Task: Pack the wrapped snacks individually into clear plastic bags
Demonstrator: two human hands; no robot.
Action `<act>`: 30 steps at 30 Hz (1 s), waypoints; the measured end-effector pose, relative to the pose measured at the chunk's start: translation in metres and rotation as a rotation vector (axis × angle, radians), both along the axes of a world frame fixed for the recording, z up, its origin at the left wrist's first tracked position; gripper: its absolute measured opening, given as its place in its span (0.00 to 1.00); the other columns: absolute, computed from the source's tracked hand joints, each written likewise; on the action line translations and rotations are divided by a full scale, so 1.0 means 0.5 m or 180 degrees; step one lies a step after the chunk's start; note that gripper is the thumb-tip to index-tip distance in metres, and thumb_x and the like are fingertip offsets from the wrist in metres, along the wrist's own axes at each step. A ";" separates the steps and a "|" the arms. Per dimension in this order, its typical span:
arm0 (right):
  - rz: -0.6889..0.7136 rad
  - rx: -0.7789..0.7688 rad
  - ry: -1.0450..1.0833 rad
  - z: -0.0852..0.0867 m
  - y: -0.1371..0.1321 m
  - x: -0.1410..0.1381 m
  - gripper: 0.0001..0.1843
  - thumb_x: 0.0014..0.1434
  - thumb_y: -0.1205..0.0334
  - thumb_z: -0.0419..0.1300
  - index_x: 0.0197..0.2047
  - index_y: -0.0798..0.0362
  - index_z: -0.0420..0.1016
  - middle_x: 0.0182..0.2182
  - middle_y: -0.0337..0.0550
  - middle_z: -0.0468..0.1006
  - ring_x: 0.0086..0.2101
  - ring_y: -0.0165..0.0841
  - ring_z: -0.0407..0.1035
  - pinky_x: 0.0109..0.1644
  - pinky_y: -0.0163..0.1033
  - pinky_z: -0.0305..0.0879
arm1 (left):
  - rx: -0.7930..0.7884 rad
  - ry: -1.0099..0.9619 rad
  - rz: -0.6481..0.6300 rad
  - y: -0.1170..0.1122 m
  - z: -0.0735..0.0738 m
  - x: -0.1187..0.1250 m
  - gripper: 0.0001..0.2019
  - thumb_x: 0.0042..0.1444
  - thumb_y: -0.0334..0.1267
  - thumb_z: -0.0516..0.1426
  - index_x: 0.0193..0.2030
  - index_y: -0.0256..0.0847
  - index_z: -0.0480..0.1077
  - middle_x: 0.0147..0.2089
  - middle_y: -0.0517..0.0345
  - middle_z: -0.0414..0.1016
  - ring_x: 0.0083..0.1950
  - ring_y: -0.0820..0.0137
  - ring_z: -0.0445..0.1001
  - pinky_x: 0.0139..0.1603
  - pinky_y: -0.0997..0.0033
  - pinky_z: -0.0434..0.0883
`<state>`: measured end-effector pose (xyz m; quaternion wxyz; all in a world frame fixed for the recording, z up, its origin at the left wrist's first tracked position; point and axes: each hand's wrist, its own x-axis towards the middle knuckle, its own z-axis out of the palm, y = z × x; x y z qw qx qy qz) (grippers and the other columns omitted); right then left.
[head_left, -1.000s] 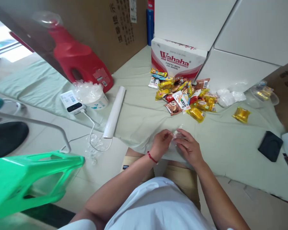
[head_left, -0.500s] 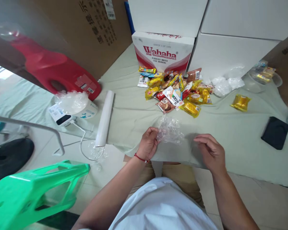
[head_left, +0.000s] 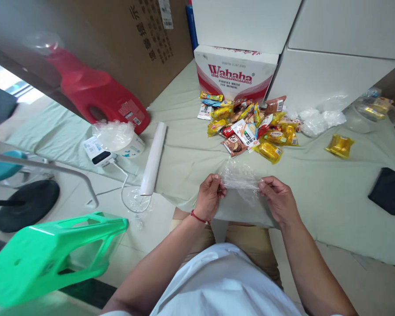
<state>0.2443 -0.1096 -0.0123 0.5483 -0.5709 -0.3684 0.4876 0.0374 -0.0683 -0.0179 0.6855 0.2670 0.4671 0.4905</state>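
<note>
Between my two hands a crumpled clear plastic film cover [head_left: 241,182] is stretched sideways, just above the near edge of the cloth-covered table. My left hand [head_left: 210,195] pinches its left end; a red string bracelet circles that wrist. The right end is pinched by my right hand [head_left: 278,197]. Just beyond the film lies a pile of wrapped snacks [head_left: 246,127], in yellow, brown, white and red packets. A single yellow packet [head_left: 339,145] sits apart on the right.
A Wahaha carton [head_left: 235,72] stands behind the snacks. To the left are a white roll [head_left: 153,158], a paper tub [head_left: 131,147] with film on it, and a red jug [head_left: 102,94]. A clear bowl [head_left: 358,118] and black pouch [head_left: 388,191] are at right; a green stool [head_left: 52,254] is below.
My right hand has moved left and taken hold of the film's right end. The film, earlier bunched in my left hand, is now drawn out between both hands. The view has shifted slightly.
</note>
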 end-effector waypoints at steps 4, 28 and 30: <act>-0.0133 -0.0219 0.0331 -0.001 -0.016 0.013 0.20 0.47 0.45 0.78 0.35 0.51 0.82 0.26 0.36 0.73 0.28 0.27 0.62 0.32 0.33 0.60 | 0.0154 0.0019 -0.0116 -0.007 0.005 0.005 0.29 0.49 0.64 0.69 0.31 0.41 0.64 0.27 0.67 0.67 0.25 0.79 0.67 0.23 0.81 0.61; -0.1096 -0.0461 0.1131 0.050 -0.026 0.104 0.25 0.37 0.55 0.83 0.33 0.54 0.77 0.26 0.34 0.74 0.17 0.15 0.50 0.14 0.19 0.50 | -0.0075 0.0244 -0.0769 0.022 0.024 -0.048 0.23 0.38 0.49 0.77 0.32 0.38 0.75 0.25 0.64 0.70 0.25 0.78 0.64 0.26 0.78 0.61; -0.1040 -0.0554 0.1035 0.053 -0.024 0.126 0.25 0.37 0.55 0.83 0.34 0.53 0.77 0.25 0.34 0.74 0.17 0.15 0.48 0.13 0.19 0.48 | -0.0181 0.0332 -0.1080 0.037 0.028 -0.064 0.23 0.39 0.51 0.77 0.30 0.38 0.75 0.25 0.65 0.68 0.24 0.79 0.62 0.23 0.79 0.59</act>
